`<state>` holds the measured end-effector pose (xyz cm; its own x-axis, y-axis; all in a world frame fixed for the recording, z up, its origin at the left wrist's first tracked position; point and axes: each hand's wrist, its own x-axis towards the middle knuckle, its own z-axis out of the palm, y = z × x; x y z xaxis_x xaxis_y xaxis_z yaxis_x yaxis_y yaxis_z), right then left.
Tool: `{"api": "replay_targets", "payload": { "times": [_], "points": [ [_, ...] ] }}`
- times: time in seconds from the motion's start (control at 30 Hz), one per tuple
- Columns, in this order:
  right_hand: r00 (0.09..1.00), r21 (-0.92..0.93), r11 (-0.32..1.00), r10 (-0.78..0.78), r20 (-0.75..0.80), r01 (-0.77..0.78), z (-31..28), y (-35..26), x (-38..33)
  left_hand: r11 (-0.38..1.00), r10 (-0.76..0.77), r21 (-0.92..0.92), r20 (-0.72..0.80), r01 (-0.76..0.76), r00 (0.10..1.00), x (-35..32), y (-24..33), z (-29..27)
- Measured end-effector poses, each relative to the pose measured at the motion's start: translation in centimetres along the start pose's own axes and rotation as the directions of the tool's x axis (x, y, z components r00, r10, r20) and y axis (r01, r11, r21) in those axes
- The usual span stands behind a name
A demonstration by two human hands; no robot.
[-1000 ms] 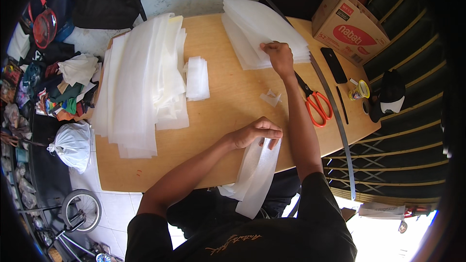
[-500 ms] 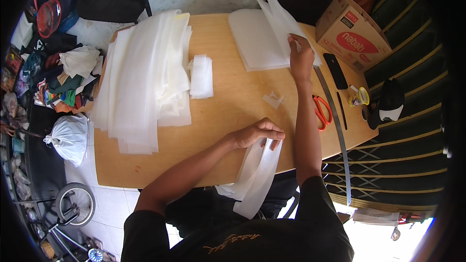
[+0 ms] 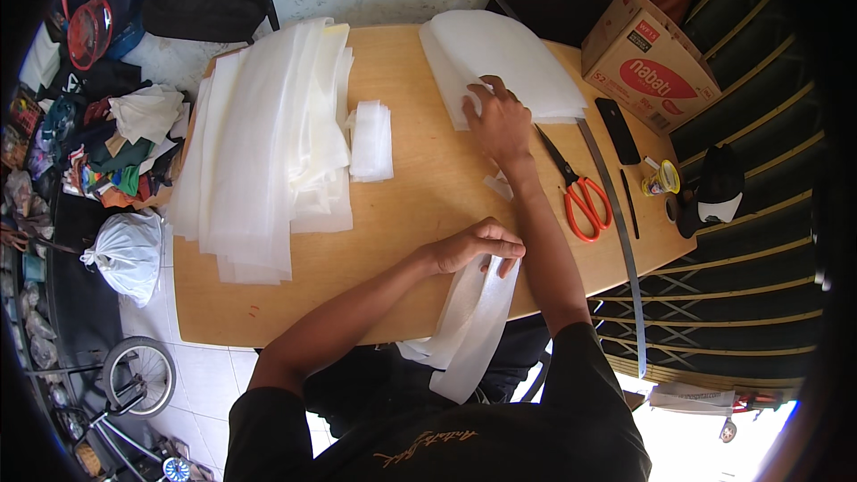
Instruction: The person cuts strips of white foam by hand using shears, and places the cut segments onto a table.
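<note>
Soft, bright light is spread across the tabletop (image 3: 428,205), while the ground (image 3: 692,437) at lower right is burned to white by glare. A faint sheen is caught on the white strip (image 3: 476,326). The folding gate (image 3: 714,314) is left in dimness, its slats visibly bowed by the fisheye lens, and the picture's corners are swallowed by black vignetting.

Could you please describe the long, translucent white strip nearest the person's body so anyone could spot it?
At the person's side of the light-brown wooden table, find the bare left hand. From it hangs the long, translucent white strip. Unlike the white sheets stacked flat on the table, it dangles beyond the edge.
</note>
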<state>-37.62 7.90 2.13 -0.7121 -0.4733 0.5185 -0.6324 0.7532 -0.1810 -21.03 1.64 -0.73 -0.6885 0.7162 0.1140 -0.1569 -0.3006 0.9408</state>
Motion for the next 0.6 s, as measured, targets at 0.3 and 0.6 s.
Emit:
{"api": "replay_targets", "payload": {
  "times": [0.3,0.6],
  "points": [
    [0.997,-0.003,0.999,-0.042,0.071,0.042,0.7,-0.4,0.0,1.0,0.01,-0.001,0.013,-0.01,1.0,0.1,0.1,-0.2],
    [0.996,-0.063,0.995,-0.078,0.042,0.081,0.7,0.8,-0.1,0.996,0.086,0.001,-0.013,-0.086,0.996,0.4,-0.6,0.0]
  ]
}}
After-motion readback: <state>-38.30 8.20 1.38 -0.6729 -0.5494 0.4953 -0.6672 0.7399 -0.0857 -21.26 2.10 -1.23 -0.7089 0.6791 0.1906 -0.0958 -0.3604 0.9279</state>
